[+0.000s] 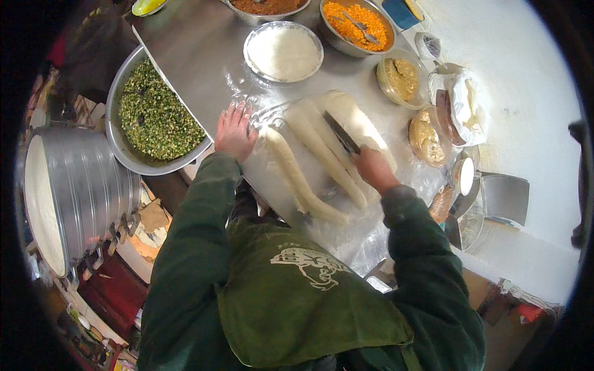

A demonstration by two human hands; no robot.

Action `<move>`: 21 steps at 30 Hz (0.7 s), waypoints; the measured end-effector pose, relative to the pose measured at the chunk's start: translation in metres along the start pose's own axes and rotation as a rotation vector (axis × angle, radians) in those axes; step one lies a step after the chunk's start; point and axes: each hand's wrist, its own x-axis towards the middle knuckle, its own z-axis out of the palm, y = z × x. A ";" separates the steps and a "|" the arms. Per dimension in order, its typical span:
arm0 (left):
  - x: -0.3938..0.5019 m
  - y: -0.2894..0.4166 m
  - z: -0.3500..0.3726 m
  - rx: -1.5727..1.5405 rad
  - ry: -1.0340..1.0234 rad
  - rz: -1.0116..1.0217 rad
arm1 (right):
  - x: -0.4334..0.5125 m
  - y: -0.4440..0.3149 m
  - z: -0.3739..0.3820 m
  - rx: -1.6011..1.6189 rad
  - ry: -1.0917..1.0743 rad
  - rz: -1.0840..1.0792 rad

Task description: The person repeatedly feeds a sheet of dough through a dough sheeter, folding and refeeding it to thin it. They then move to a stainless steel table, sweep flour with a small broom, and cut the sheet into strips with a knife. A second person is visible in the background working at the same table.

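Observation:
My right hand (372, 168) grips the handle of a knife (341, 132), its dark blade lying along a wide slab of dough (355, 116). Directly left of the blade runs a long strip of dough (325, 155). Another dough strip (294, 178), thinner and slightly curved, lies apart nearer to me. My left hand (235, 130) rests palm down on the metal worktop (199, 51), fingers spread and dusted with flour. It holds nothing and sits just left of the thinner strip's far end.
Left stands a large metal bowl of chopped green filling (158, 116). Beyond the dough are a bowl of white flour (284, 52) and a bowl of orange filling (357, 25) with a spoon. Tubs of tan paste (401, 81) line the right side. A ridged metal drum (88, 195) stands far left.

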 end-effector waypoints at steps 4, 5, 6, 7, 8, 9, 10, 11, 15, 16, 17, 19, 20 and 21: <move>-0.001 0.000 0.004 -0.004 0.058 0.022 | -0.062 0.039 -0.014 -0.106 -0.138 0.028; -0.001 0.000 0.005 -0.013 0.054 0.013 | -0.069 0.040 -0.002 -0.048 -0.116 0.077; -0.001 0.000 0.006 0.002 0.043 0.013 | -0.071 0.041 0.009 -0.002 -0.116 0.157; -0.001 -0.001 0.007 0.005 0.049 0.016 | -0.067 0.038 0.024 0.056 0.028 0.109; -0.001 -0.001 0.008 0.006 0.071 0.038 | -0.063 0.040 0.030 0.064 0.081 0.042; 0.000 -0.002 0.009 0.037 0.034 0.028 | -0.059 0.041 0.034 0.061 0.103 0.027; 0.000 -0.003 0.008 0.037 0.032 0.029 | -0.056 0.043 0.034 0.066 0.128 0.000; 0.001 -0.003 0.008 0.033 0.029 0.032 | -0.055 0.047 0.031 0.029 0.097 -0.021; 0.002 -0.002 0.009 0.014 0.031 0.056 | -0.103 0.083 -0.004 -0.110 -0.100 0.040; 0.002 -0.002 0.009 0.015 0.000 0.039 | -0.115 0.089 -0.004 -0.168 -0.164 0.103; 0.002 -0.002 0.010 0.023 0.036 0.063 | -0.121 0.094 0.002 -0.100 -0.128 0.111; 0.001 -0.002 0.012 0.046 0.011 0.057 | -0.126 0.098 0.027 -0.011 -0.075 0.183; 0.000 -0.003 0.013 0.064 0.029 0.061 | -0.125 0.102 0.039 0.007 0.005 0.132; 0.000 -0.003 0.013 0.060 0.013 0.058 | -0.123 0.106 0.053 0.022 0.050 0.118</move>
